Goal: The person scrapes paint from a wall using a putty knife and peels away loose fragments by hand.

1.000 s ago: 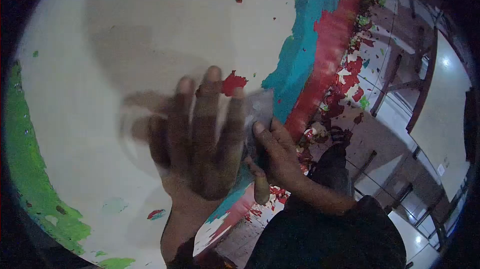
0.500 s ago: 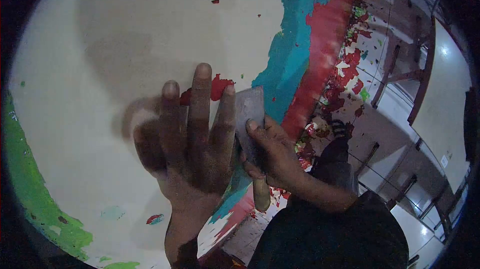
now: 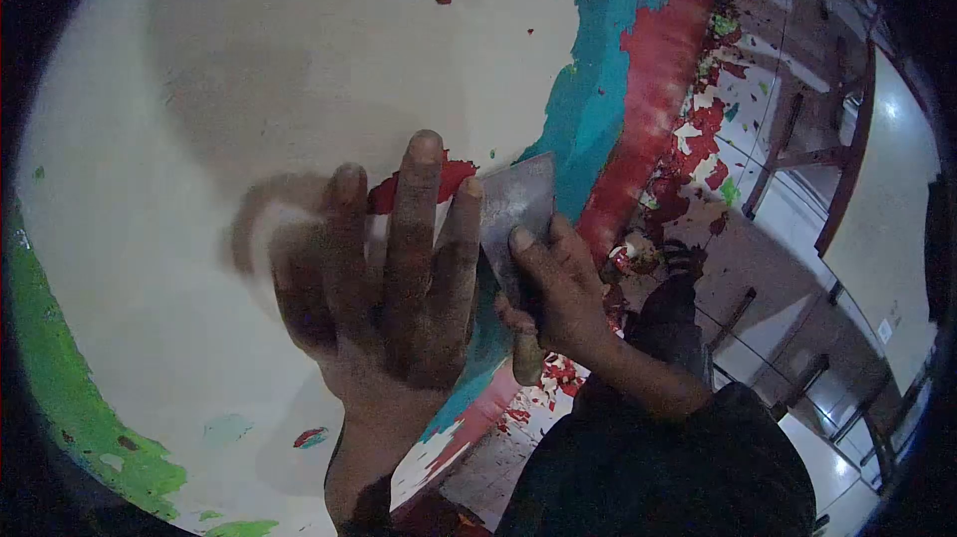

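My left hand is spread over a cream-white painted wall, its fingers apart and pointing up the picture. Behind the fingertips shows a patch of red paint. In my right hand is a putty knife with a flat grey metal blade and a pale handle that sticks out below the fist. My thumb presses on the blade face. The blade's left corner lies right by my left index fingertip, and its top edge overlaps the border between the cream area and the teal paint band.
Beyond the teal, a red band runs along the wall's base. Red, green and white paint flakes litter the tiled floor. A white-topped table and dark-legged furniture stand at right. Green paint covers the lower left.
The putty knife has shifted slightly right and turned, so more of its blade face shows. My left hand stays spread in nearly the same place.
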A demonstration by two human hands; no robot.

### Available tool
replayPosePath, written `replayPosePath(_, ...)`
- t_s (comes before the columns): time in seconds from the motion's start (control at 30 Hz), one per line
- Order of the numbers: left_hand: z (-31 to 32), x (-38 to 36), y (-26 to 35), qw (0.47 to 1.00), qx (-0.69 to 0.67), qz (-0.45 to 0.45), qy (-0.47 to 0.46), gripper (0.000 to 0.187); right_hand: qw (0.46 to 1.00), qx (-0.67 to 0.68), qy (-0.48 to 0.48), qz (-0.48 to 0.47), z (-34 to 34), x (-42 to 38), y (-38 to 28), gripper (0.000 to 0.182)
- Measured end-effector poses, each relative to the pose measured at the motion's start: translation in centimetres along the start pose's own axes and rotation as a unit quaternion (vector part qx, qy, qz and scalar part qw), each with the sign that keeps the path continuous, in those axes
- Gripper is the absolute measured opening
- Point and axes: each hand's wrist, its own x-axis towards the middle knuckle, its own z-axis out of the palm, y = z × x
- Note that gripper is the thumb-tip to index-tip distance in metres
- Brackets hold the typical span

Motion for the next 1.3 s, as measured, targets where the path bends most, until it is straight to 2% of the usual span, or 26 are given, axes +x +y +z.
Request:
replayPosePath(0.33, -0.5, 0.1, 0.2, 1.000, -0.011, -0.010, -0.007, 0.030, 0.999, -0.007, 0.005, -0.054, 0.3, -0.1, -0.8, 0.031)
replayPosePath(0.43, -0.3, 0.1, -0.3, 1.000, -0.008, 0.012, 0.015, 0.032, 0.989, -0.088, 0.021, -0.121, 0.2, 0.2, -0.5, 0.031)
replayPosePath(0.53, 0.1, -0.1, -1.0, 0.999, -0.025, 0.026, 0.033, 0.039, 0.991, -0.075, 0.052, -0.098, 0.0, 0.3, -0.6, 0.030)
replayPosePath(0.6, 0.4, -0.1, -0.9, 0.998, -0.027, 0.010, 0.062, 0.040, 0.997, -0.056, 0.035, -0.034, -0.4, 0.0, -1.1, 0.029)
replayPosePath(0.63, 0.3, 0.0, -0.7, 0.999, -0.012, 0.007, 0.049, 0.040, 0.999, -0.047, 0.026, -0.003, -0.6, -0.1, -1.3, 0.028)
replayPosePath(0.73, -0.1, 0.1, -0.3, 1.000, 0.024, 0.003, 0.020, 0.039, 0.997, -0.072, 0.041, 0.002, -0.3, -0.1, -1.6, 0.028)
replayPosePath(0.83, -0.5, 0.2, 0.2, 1.000, 0.027, -0.011, 0.003, 0.036, 0.996, -0.085, -0.027, 0.029, -0.6, -0.2, -2.6, 0.035)
replayPosePath(0.9, -0.7, 0.3, 0.7, 0.999, 0.011, -0.043, -0.017, 0.032, 0.997, -0.074, -0.021, 0.023, -0.7, 0.0, -2.1, 0.037)
replayPosePath(1.13, 0.0, 0.1, 0.6, 0.999, 0.034, -0.027, 0.012, 0.030, 1.000, 0.002, -0.013, 0.026, -0.2, 0.3, -2.0, 0.031)
replayPosePath(1.23, 0.3, 0.1, 0.4, 0.999, 0.044, -0.013, 0.020, 0.032, 0.998, -0.016, 0.053, 0.008, 0.4, 0.3, -1.9, 0.031)
replayPosePath(1.3, 0.7, -0.2, 0.0, 0.996, 0.085, 0.016, 0.036, 0.035, 1.000, -0.022, 0.004, 0.001, -0.5, 0.3, -1.6, 0.031)
